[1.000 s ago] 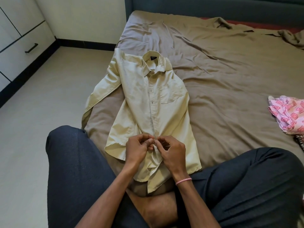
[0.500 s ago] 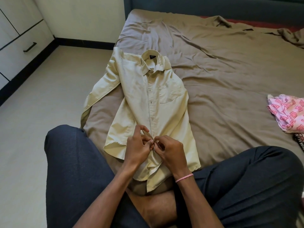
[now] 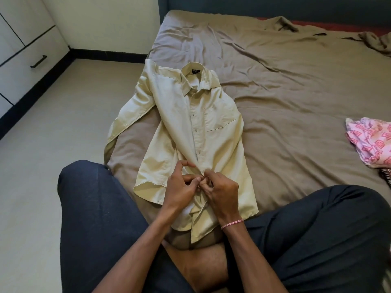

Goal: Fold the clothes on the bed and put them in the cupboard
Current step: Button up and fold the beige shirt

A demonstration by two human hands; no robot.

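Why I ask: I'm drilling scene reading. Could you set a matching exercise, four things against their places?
1 cream shirt
2 pink cloth
3 black handle
4 striped wristband

A on the right wrist
B on the white drawer
C spread on the bed before the person
D at the right edge of view

Pairs: 1-C, 2-D, 3-B, 4-A

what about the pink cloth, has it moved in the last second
No. The pink cloth lies on the same spot of the bedsheet, by the right edge of the view, just as far from the shirt as before.
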